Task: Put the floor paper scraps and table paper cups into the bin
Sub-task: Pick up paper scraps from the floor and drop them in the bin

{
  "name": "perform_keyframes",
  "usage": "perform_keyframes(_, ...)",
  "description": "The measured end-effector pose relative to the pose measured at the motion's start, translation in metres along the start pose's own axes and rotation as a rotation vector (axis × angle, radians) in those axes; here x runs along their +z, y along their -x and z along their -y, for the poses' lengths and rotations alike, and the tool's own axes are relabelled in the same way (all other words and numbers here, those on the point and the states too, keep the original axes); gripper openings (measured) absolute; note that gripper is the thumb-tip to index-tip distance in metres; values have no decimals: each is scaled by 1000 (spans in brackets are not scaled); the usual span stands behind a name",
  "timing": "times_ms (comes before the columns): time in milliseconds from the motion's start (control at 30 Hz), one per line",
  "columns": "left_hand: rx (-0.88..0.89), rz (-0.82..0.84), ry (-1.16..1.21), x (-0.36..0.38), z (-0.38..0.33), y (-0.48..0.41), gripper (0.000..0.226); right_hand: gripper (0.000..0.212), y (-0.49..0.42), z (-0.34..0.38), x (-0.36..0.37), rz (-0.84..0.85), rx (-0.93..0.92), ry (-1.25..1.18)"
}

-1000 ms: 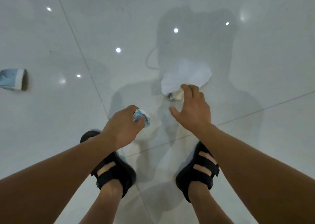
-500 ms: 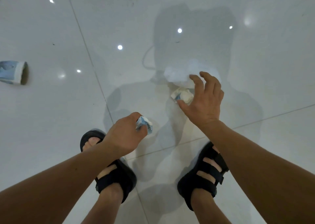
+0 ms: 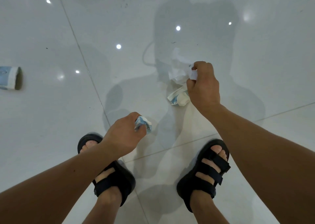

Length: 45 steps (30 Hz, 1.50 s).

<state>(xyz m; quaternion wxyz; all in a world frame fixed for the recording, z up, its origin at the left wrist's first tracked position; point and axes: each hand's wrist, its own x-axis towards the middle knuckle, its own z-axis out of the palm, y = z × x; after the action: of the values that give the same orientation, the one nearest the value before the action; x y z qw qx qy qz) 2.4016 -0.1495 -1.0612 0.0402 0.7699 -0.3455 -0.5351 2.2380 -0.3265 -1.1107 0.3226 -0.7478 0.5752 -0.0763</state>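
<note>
Just beyond the right sandal (image 3: 204,172), on the glossy tiled floor (image 3: 51,121), a crumpled white paper sheet (image 3: 179,70) is pinched between the thumb and curled fingers of the right hand (image 3: 202,85). A crushed blue-and-white scrap (image 3: 179,98) is seen just under that hand, nearer the sandal; whether it is gripped or merely lying there cannot be told. A second blue-and-white scrap (image 3: 143,123) is clenched in the left hand (image 3: 126,133), left of the sandal. The step would probably be done best if the sheet were bunched tight into the palm, so that the fingertips are freed for the crushed scrap and nothing trails. Bare tile is left on every side of the sandal, so little hindrance to reaching is expected. A paper cup (image 3: 11,78) lies on its side far to the left of the sandal, cut by the frame edge. No bin is in view.
</note>
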Motion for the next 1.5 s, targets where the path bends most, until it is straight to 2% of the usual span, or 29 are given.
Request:
perform_keyframes(133, 1, 4, 0, -1, -7, 1, 12, 59, 10, -4, -12, -32, -84, 34)
perform_keyframes(267, 28, -23, 20, -1, -16, 0, 14, 34, 18, -11, -18, 48, -65, 64)
perform_keyframes(400, 34, -9, 20, 1, -21, 4, 16, 30, 21, -11, -19, 182, 75, 160)
perform_keyframes(533, 17, -6, 23, 4, -20, 7, 17, 58, 28, -12, -14, 264, 43, 299)
perform_keyframes(667, 11, -16, 11, 7, -15, 4, 16, 95, 36, -23, 5, 466, -61, 392)
perform_keyframes(733, 14, -14, 9, 10, -11, 1, 15, 103, 40, -31, 19, 514, -124, 502)
perform_keyframes(833, 20, -24, 20, 16, -3, -4, 13, 90, 46, -39, 39, 469, -153, 609)
perform_keyframes(967, 5, -30, 15, 16, 5, -7, 14, 61, 47, -42, 45, 428, -172, 502)
perform_keyframes(1033, -4, -39, 9, 12, 2, -3, 16, 59, 49, -38, 36, 414, -151, 480)
perform_keyframes(1167, 29, -44, -10, -14, -19, 23, 17, 76, 51, 0, -3, 394, -128, 425)
perform_keyframes(1300, 92, -68, -31, -64, -52, 64, 25, 70, 54, 70, -56, 391, -193, 415)
perform_keyframes(1500, 93, -161, 3, -166, -98, 158, 28, 70, 72, 206, -152, 427, -298, 448)
